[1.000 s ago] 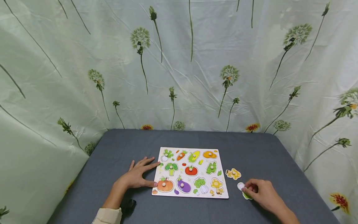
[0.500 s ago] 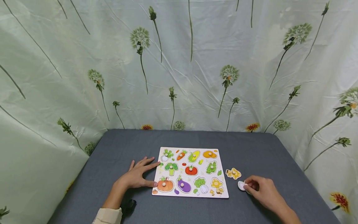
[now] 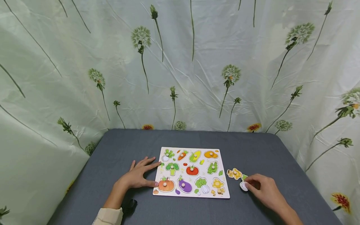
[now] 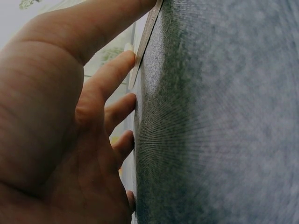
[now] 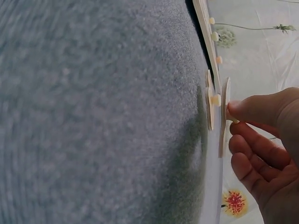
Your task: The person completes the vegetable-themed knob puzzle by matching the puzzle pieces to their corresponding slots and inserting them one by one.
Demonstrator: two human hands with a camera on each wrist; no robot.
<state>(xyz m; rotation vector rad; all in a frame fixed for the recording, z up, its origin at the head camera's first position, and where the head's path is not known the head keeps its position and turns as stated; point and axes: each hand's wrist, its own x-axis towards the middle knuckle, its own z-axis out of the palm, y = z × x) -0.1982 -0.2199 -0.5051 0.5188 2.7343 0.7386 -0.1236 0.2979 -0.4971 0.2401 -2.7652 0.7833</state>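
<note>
My right hand [image 3: 262, 189] pinches the knob of a bok choy puzzle piece [image 3: 243, 186] between thumb and fingertips. In the right wrist view that piece [image 5: 224, 126] is on edge to the camera, clear of the cloth. A mushroom puzzle piece [image 3: 237, 174] lies just beyond it on the table, knob up. My left hand [image 3: 137, 176] rests with spread fingers at the left side of the white vegetable puzzle board [image 3: 203, 172]. Its thumb and index finger touch the board's edge. Most vegetables on the board carry knobs; the bok choy and mushroom pictures at the front right have none.
Dark grey cloth covers the table [image 3: 135, 142]. A black object [image 3: 129, 207] sits by the left wrist, partly behind the arm. A pale curtain [image 3: 174, 62] with dandelion prints hangs behind and at both sides.
The bok choy piece has turned in my right fingers: its leafy green end, earlier toward me, now points away, near the mushroom piece. The left hand has stayed on the board.
</note>
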